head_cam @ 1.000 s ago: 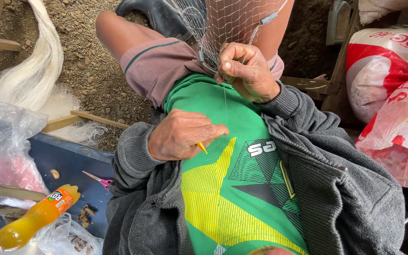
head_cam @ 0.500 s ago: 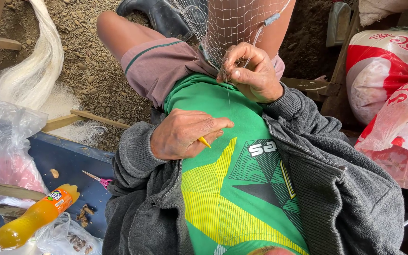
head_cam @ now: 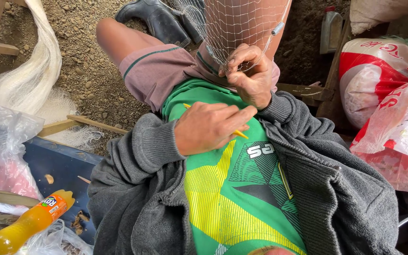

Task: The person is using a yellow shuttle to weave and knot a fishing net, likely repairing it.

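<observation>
A pale mesh fishing net (head_cam: 234, 23) hangs over my knees in the upper middle of the head view. My right hand (head_cam: 247, 73) pinches the net's lower edge with its fingertips. My left hand (head_cam: 211, 126) rests on my green shirt just below it, closed around a thin yellow netting needle (head_cam: 238, 134) whose tip pokes out to the right. The two hands nearly touch. I cannot see a thread between needle and net.
A bundle of white netting (head_cam: 34, 71) lies on the gravel at left. An orange drink bottle (head_cam: 27, 222) and clear plastic bags (head_cam: 1, 151) sit at lower left beside a blue board (head_cam: 57, 165). Red-and-white sacks (head_cam: 388, 94) crowd the right. Black boots (head_cam: 159, 19) stand at top.
My left hand has slid up and to the right with the needle, closer to the right hand. The right hand stays pinched on the net edge.
</observation>
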